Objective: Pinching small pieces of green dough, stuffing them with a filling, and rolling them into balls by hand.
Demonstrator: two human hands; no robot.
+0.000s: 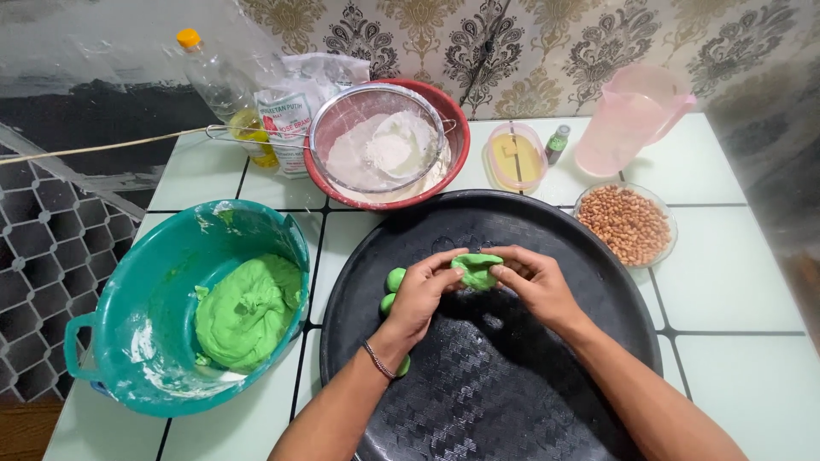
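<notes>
Both my hands meet over the big round black tray (512, 401). My left hand (420, 295) and my right hand (536, 283) pinch a small flattened piece of green dough (476, 268) between their fingertips, just above the tray. Next to my left hand, small green dough balls (395, 280) lie on the tray; another peeks out under my left wrist (403, 366). A teal basin (128, 341) at the left holds a large lump of green dough (248, 312).
A glass bowl of peanuts (626, 224) sits right of the tray. Behind stand a red bowl (457, 154) with a metal sieve of flour (376, 149), a small lidded tub (515, 158), a tiny green bottle (557, 143), a pink jug (632, 115), an oil bottle (224, 90) and a flour bag (290, 107).
</notes>
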